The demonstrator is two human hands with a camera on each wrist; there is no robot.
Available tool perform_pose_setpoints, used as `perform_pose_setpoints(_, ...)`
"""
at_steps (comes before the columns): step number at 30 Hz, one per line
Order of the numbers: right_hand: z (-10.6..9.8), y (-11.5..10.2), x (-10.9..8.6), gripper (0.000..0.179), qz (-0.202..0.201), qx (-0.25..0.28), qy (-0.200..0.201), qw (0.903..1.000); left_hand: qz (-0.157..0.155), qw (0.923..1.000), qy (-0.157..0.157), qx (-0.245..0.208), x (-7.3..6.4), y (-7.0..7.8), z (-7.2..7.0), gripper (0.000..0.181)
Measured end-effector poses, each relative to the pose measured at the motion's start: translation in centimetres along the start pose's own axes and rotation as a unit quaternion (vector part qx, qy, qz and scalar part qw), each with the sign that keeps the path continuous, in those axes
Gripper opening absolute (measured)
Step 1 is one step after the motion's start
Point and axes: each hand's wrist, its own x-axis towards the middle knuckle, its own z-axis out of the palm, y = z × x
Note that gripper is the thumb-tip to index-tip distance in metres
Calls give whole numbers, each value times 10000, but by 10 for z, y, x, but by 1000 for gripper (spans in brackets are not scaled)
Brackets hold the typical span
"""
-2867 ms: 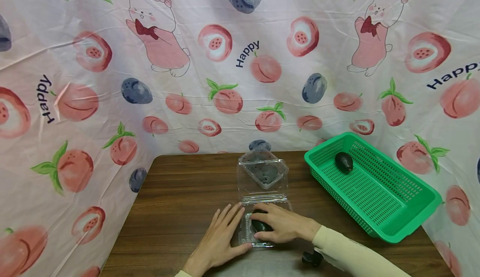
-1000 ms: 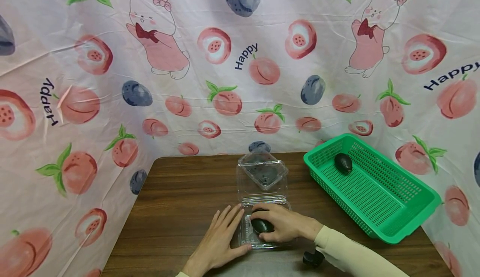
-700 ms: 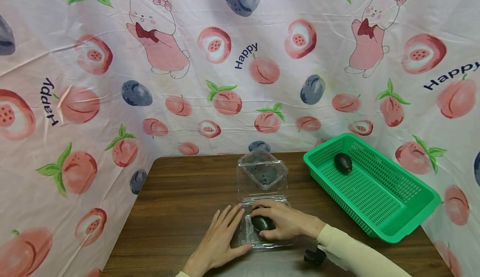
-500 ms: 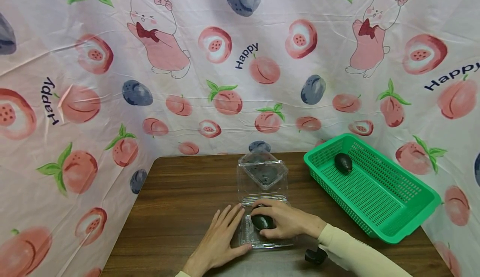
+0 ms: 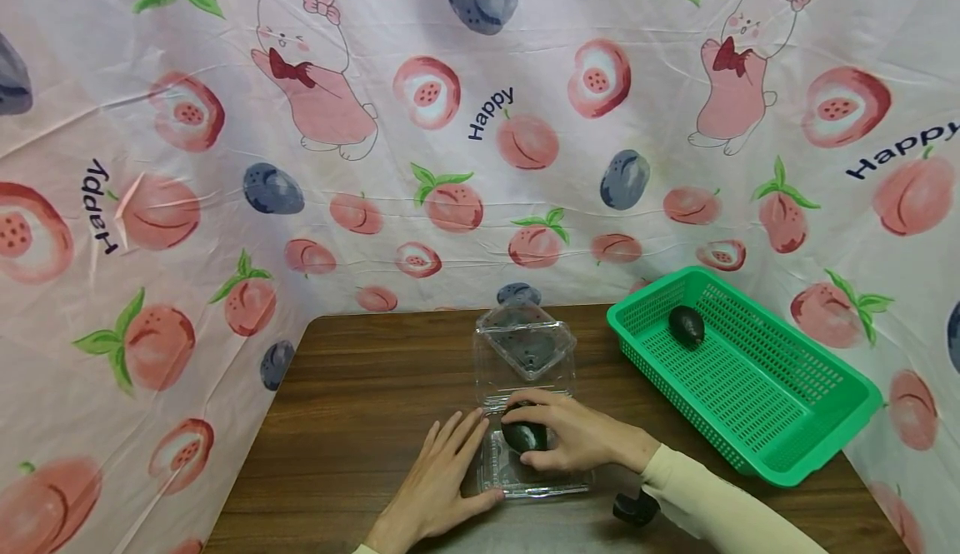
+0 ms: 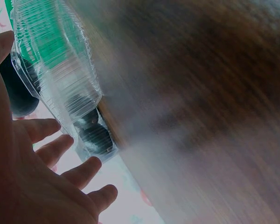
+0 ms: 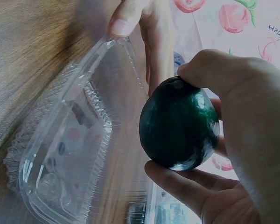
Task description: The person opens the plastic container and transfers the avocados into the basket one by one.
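Note:
A dark green, glossy avocado (image 5: 524,430) is in my right hand (image 5: 573,435), pinched between thumb and fingertips. In the right wrist view the avocado (image 7: 179,123) shows close over the rim of a clear plastic clamshell box (image 7: 49,154). My left hand (image 5: 438,479) lies with straight, spread fingers along the left side of the clamshell box (image 5: 517,486), its thumb at the front edge. The hinged lid (image 5: 491,362) stands raised at the back. In the left wrist view my left fingers (image 6: 84,173) extend beside the box wall (image 6: 70,88).
A green perforated basket (image 5: 795,462) stands at the right, with another dark avocado (image 5: 687,326) at its far end. The brown wooden table (image 5: 360,371) reaches back to a fruit-and-rabbit-print cloth (image 5: 450,287). Under my right wrist hangs a small black device (image 5: 636,507).
My right hand has moved slightly up and back, with the avocado now higher over the box than before. The left hand, the box and the basket stay in place.

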Motion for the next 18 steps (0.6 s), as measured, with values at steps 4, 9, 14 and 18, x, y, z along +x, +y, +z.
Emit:
perform_pose_setpoints(4,-4,1,-1,54,-69,43,104,9999,-8,10000,7,1,0,0,0,105)
perform_pose_setpoints(9,-6,4,-1,54,-264,116,290,9992,-17,10000,-10,1,0,1,1,105)
perform_pose_setpoints(14,-9,4,-2,54,-368,136,417,9984,-38,10000,-34,-43,0,1,1,105)
perform_pose_setpoints(18,-13,3,-3,54,-345,127,471,9982,-47,10000,-32,-30,-1,2,2,106)
